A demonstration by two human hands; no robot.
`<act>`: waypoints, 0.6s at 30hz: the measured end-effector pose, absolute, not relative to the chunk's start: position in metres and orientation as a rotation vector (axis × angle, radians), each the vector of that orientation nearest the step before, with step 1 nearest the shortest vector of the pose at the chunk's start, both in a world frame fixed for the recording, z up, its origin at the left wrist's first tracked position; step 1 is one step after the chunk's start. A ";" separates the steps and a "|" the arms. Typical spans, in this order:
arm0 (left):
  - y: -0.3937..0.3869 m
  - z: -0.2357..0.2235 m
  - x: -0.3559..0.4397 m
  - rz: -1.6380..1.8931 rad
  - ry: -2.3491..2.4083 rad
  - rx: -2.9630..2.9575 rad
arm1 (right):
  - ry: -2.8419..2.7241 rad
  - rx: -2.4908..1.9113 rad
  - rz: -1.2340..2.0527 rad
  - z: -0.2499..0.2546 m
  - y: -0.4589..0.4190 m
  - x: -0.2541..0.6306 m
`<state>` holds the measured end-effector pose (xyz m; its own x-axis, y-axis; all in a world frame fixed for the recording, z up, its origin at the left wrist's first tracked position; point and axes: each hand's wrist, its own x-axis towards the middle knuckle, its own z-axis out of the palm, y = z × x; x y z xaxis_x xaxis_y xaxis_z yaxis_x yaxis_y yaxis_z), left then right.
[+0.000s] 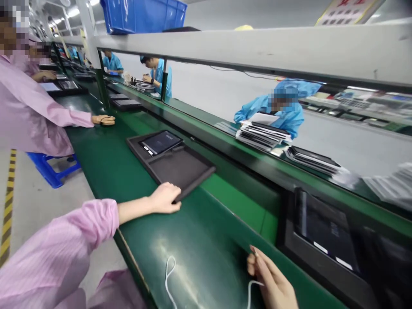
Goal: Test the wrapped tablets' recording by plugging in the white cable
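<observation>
My left hand (pixel 165 197), in a pink sleeve, grips the near corner of a dark tray (pixel 183 169) lying on the green conveyor belt (pixel 199 240). A tablet (pixel 161 142) with a lit screen sits in the far half of that tray; the near half holds nothing. My right hand (pixel 273 281) is at the bottom edge, fingers curled around a thin white cable (pixel 169 277) that loops over the belt. Another dark tray with a tablet (pixel 325 234) lies on the belt to the right.
A co-worker in pink rests a hand (pixel 103 120) on the belt at the left, beside a blue stool (pixel 53 169). Several people in blue work across the line behind tablet stacks (pixel 262 135). A blue bin (pixel 143 15) sits on the overhead rail. More trays (pixel 125 103) lie further up.
</observation>
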<state>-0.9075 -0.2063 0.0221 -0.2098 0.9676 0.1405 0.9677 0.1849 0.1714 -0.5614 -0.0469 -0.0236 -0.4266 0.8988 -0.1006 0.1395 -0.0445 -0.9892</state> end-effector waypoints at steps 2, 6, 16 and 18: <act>-0.214 0.017 -0.836 -0.414 -2.331 -2.154 | -1.868 -1.009 1.369 -0.014 -0.067 -0.575; -0.238 0.023 -0.724 -0.623 -1.992 -2.623 | -2.159 -0.827 1.111 -0.002 -0.105 -0.578; -0.293 0.040 -0.882 -0.789 -2.494 -1.523 | -2.207 -1.140 0.914 -0.004 -0.173 -0.447; -0.303 0.031 -0.883 -0.741 -2.555 -1.553 | -2.155 -1.228 0.896 -0.001 -0.178 -0.430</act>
